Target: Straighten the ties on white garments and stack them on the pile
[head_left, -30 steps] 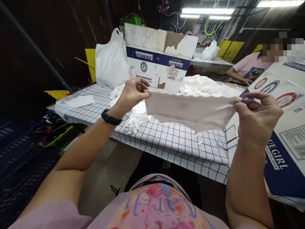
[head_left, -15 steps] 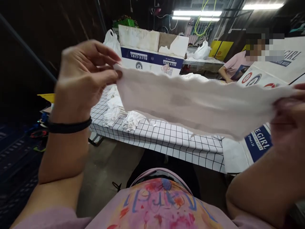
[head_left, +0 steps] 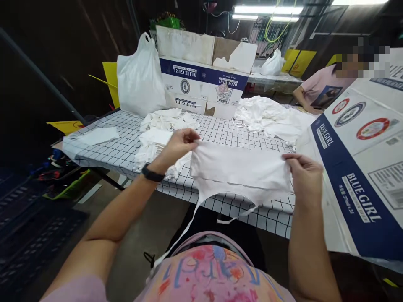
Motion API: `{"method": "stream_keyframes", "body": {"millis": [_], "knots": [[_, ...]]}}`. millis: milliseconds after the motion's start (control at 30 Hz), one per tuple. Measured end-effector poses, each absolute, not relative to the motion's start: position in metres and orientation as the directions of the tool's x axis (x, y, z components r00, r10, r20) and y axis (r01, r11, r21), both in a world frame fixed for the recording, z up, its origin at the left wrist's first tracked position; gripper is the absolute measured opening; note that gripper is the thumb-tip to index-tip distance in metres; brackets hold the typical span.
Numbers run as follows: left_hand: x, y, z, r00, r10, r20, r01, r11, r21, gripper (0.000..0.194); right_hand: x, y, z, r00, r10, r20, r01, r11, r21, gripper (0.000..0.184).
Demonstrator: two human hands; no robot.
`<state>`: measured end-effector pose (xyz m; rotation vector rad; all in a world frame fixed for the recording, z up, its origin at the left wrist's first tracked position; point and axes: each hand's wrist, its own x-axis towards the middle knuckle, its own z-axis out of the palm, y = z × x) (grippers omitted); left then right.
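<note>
A white cropped strap top [head_left: 241,165] is stretched sideways between my two hands, over the table's front edge. My left hand [head_left: 182,142] pinches one upper corner, and my right hand [head_left: 304,170] pinches the opposite corner. The curved lower edge and thin straps of the top hang down past the table edge towards my lap. Beside my left hand lie white cloth stacks [head_left: 149,147]. Further off to the right is a large heap of white garments [head_left: 267,115].
The table [head_left: 103,121] has a white grid-patterned cloth. Printed cartons [head_left: 201,79] stand at the back, with another carton [head_left: 362,167] on the right. A full white plastic bag [head_left: 140,79] stands at back left. A co-worker [head_left: 327,84] sits beyond the right carton.
Both hands have come down and closer together, lowering the top from eye height to the table's front edge. Its straps now hang in view. My head view has shifted slightly.
</note>
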<state>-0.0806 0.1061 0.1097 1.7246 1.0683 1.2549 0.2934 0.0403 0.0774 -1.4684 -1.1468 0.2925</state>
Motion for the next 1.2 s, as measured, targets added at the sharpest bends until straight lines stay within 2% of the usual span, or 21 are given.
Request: {"method": "stream_keyframes", "body": {"millis": [100,200,367,633,733,800,900,967,1033,1133,1200], "knots": [[-0.054,0.159,0.055,0.101,0.979,0.175,0.358,-0.2,0.912,0.017,0.311,0.087,0.028,0.486,0.846,0.221,0.416,-0.001,-0.909,0.034],[-0.032,0.204,0.017,0.078,0.991,0.108,0.441,-0.132,0.888,0.016,0.322,0.124,-0.008,0.476,0.87,0.131,0.45,-0.113,-0.886,0.039],[-0.013,0.259,-0.013,0.072,0.993,0.092,0.545,-0.117,0.83,0.02,0.331,0.169,-0.028,0.455,0.889,0.054,0.515,-0.213,-0.83,0.038],[-0.001,0.3,-0.029,0.092,0.992,0.089,0.704,-0.128,0.699,0.03,0.332,0.223,-0.033,0.377,0.926,0.018,0.63,-0.242,-0.738,0.039],[0.004,0.289,-0.029,0.135,0.985,0.107,0.749,-0.172,0.639,0.039,0.331,0.219,-0.033,0.357,0.934,0.024,0.651,-0.23,-0.723,0.05],[0.012,0.275,-0.028,0.183,0.969,0.168,0.795,-0.246,0.554,0.044,0.332,0.209,-0.032,0.371,0.927,0.051,0.663,-0.226,-0.713,0.055],[0.034,0.254,-0.028,0.409,0.877,0.254,0.801,-0.478,0.36,0.039,0.33,0.185,-0.031,0.428,0.898,0.103,0.655,-0.23,-0.719,0.052],[0.057,0.243,-0.027,0.608,0.757,0.238,0.701,-0.653,0.287,0.037,0.324,0.164,-0.031,0.461,0.877,0.135,0.632,-0.217,-0.744,0.046],[0.085,0.236,-0.026,0.753,0.629,0.192,0.576,-0.772,0.27,0.037,0.314,0.138,-0.029,0.478,0.859,0.181,0.616,-0.181,-0.767,0.04],[0.126,0.23,-0.027,0.865,0.491,0.103,0.45,-0.849,0.276,0.042,0.294,0.087,-0.025,0.484,0.843,0.234,0.608,-0.132,-0.783,0.032],[0.145,0.227,-0.031,0.9,0.434,0.025,0.406,-0.86,0.307,0.05,0.282,0.046,-0.022,0.49,0.85,0.193,0.566,-0.142,-0.812,0.032]]}}
